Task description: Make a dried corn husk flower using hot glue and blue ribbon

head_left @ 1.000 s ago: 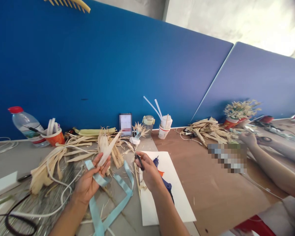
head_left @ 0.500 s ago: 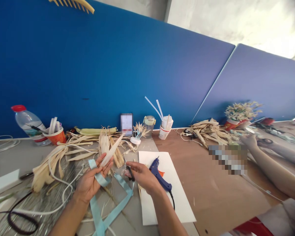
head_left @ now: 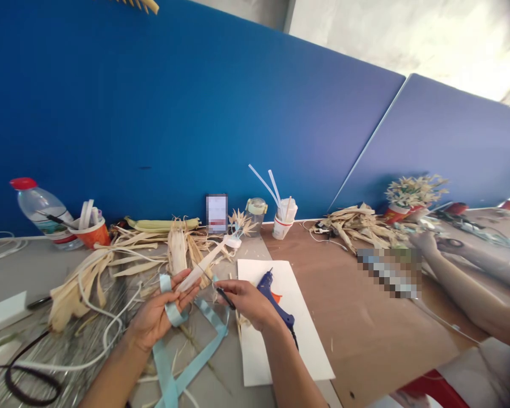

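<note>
My left hand (head_left: pixel 151 317), palm up, is closed on a pale strip of corn husk (head_left: pixel 204 264) that points up and to the right. A light blue ribbon (head_left: pixel 165 362) loops between its fingers and trails over the table below. My right hand (head_left: pixel 255 305) grips small scissors with black handles (head_left: pixel 226 297). Their thin blades reach left to the husk strip, close to the left fingertips; whether they touch it I cannot tell. Dried corn husks (head_left: pixel 177 249) lie just behind both hands.
A blue glue gun (head_left: pixel 276 297) rests on white paper (head_left: pixel 300 340) beside my right forearm. Cups, a bottle (head_left: pixel 42 212) and a phone (head_left: pixel 216 214) stand along the blue partition. White cable (head_left: pixel 106 334) crosses the left side. Another person's arms (head_left: pixel 463 289) work at the right.
The husk strip has tilted further to the right. The scissors have turned, and their blades now show beside the strip. The view has shifted slightly.
</note>
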Demonstrator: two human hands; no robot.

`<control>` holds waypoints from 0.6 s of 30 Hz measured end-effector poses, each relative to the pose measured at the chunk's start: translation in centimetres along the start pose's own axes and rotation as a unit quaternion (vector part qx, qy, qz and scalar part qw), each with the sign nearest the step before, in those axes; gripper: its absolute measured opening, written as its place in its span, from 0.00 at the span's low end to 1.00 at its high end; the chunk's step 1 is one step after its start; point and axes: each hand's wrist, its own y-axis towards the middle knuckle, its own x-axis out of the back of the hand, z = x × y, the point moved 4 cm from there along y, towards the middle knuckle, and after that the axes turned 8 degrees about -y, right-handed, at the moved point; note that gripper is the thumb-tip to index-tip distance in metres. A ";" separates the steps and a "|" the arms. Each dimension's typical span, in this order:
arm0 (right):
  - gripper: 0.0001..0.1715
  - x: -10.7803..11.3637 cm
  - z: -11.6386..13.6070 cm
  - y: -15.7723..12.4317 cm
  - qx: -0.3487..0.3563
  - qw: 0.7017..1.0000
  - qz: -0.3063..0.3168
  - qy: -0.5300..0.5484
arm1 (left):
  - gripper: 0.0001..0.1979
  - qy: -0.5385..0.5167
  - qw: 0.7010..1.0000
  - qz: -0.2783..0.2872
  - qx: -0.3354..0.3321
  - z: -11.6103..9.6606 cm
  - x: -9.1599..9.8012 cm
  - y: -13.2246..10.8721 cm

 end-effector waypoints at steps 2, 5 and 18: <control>0.21 0.1 -0.2 0.1 -0.004 1.000 -0.001 0.007 | 0.36 -0.001 1.000 0.001 0.005 0.0 0.0 0.0; 0.19 0.2 -0.3 0.2 -0.007 1.000 0.002 0.018 | 0.38 -0.001 1.000 0.000 0.009 0.0 0.0 0.0; 0.13 0.3 0.0 0.0 0.009 0.999 0.006 0.053 | 0.38 -0.024 1.000 -0.014 0.013 0.2 -0.4 -0.2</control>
